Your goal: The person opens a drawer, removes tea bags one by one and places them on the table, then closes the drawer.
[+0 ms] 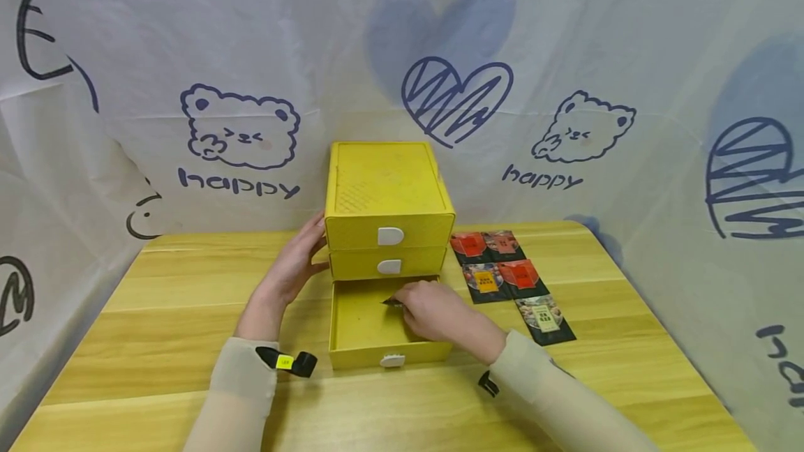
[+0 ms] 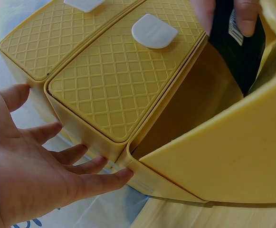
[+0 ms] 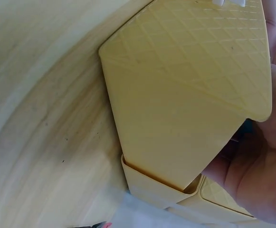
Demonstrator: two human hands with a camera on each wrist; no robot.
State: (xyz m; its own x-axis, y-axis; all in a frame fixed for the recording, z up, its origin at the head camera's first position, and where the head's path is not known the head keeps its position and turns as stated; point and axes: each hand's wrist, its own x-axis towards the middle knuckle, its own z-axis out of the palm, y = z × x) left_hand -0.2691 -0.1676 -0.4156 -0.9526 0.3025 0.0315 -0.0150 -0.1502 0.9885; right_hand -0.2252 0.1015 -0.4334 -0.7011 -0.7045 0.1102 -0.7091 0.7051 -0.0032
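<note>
A yellow chest of drawers [image 1: 389, 180] has three tiers, each with a white tab handle. Its bottom drawer [image 1: 361, 319] is pulled out, while the upper two are closed. Over that drawer, my right hand [image 1: 440, 312] pinches a dark packet [image 2: 237, 52] with a white barcode label, which dips below the drawer's rim. Spread fingers of my left hand [image 1: 295, 264] touch the left side of the chest, and the left wrist view shows their tips along the side wall. In the right wrist view the drawer's side hides most of the packet.
Several flat black packets with red, orange and pale labels lie right of the chest, among them a pale-labelled packet [image 1: 545, 319] nearest the front. Everything stands on a wooden table [image 1: 188, 312]. A white printed cloth [image 1: 339, 40] hangs behind and at both sides.
</note>
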